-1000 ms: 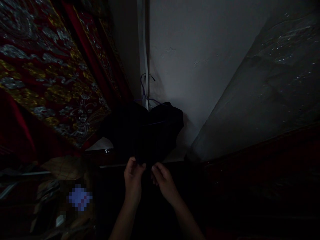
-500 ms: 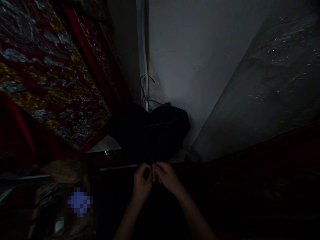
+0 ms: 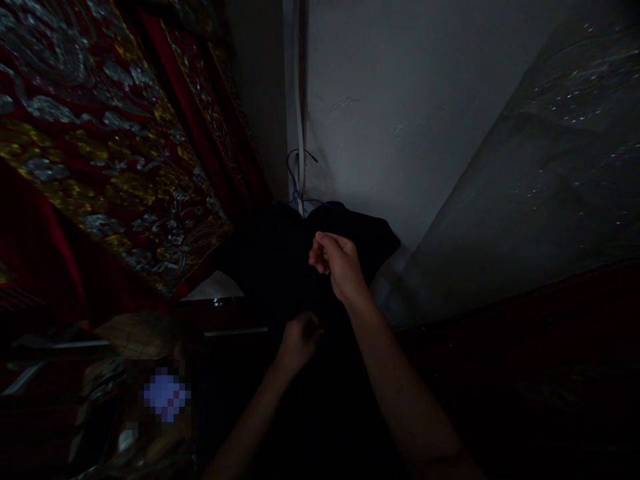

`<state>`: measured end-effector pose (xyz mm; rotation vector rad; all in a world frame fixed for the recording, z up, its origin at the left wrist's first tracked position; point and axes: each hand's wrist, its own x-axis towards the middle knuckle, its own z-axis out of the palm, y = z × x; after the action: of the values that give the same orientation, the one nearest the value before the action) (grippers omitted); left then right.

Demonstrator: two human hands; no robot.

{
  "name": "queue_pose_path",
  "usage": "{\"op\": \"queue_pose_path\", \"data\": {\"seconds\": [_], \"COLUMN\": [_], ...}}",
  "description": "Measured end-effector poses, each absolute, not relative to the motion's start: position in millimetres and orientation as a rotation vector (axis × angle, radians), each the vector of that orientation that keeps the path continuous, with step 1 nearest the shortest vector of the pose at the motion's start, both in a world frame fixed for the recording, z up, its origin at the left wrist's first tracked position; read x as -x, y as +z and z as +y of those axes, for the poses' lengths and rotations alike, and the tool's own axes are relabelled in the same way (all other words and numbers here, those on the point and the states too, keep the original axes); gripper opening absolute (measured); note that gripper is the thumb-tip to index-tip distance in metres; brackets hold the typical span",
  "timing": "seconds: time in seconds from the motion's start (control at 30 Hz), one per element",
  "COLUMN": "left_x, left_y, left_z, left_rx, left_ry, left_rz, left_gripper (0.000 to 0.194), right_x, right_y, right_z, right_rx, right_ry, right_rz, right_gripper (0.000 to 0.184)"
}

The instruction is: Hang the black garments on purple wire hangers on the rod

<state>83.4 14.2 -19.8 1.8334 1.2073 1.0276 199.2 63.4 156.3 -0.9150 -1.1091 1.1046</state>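
Note:
A black garment [image 3: 280, 260] hangs from a thin purple hanger [image 3: 299, 190] against the wall. My right hand [image 3: 339, 261] is raised in front of its upper part. The thumb and fingers are curled together, and anything small between them is lost in the dark. Lower down, in front of the same cloth, my left hand [image 3: 300, 340] is curled with its fingertips pinched inward. Whether cloth or something small sits in that pinch cannot be made out. The lower part of the garment merges with the darkness around my forearms.
Red cloth with gold and silver embroidery [image 3: 135, 153] hangs at the left. A pale strip [image 3: 301, 100] runs down the grey wall [image 3: 400, 100] to the hanger. Clear plastic sheeting [image 3: 540, 187] covers the right side. Bags and clutter [image 3: 143, 337] lie at lower left, partly pixelated.
My hands were together at the garment's lower part. The right hand has moved up and slightly right, while the left stays low, turned a little. The view has shifted slightly.

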Motion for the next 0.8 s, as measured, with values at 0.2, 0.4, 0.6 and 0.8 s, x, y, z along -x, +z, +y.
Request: {"op": "queue_pose_path", "data": {"seconds": [0.2, 0.4, 0.6, 0.8], "left_x": [-61, -60, -49, -54], "left_y": [115, 160, 144, 144], "left_z": [56, 73, 75, 72], "left_rx": [-2.115, -2.420, -2.479, -2.409], "left_ry": [1.629, 1.643, 1.594, 1.739], "left_rz": [1.008, 1.007, 1.018, 1.029], "left_gripper": [0.036, 0.007, 0.005, 0.007], "right_x": [-210, -211, -207, -202], "right_y": [154, 156, 131, 129], "right_z": [57, 59, 66, 79], "right_rx": [0.952, 0.916, 0.918, 0.887], "right_ry": [0.980, 0.753, 0.774, 0.799], "right_rz": [-1.378, -1.507, -1.505, -1.482], "right_gripper": [0.037, 0.039, 0.043, 0.042]}}
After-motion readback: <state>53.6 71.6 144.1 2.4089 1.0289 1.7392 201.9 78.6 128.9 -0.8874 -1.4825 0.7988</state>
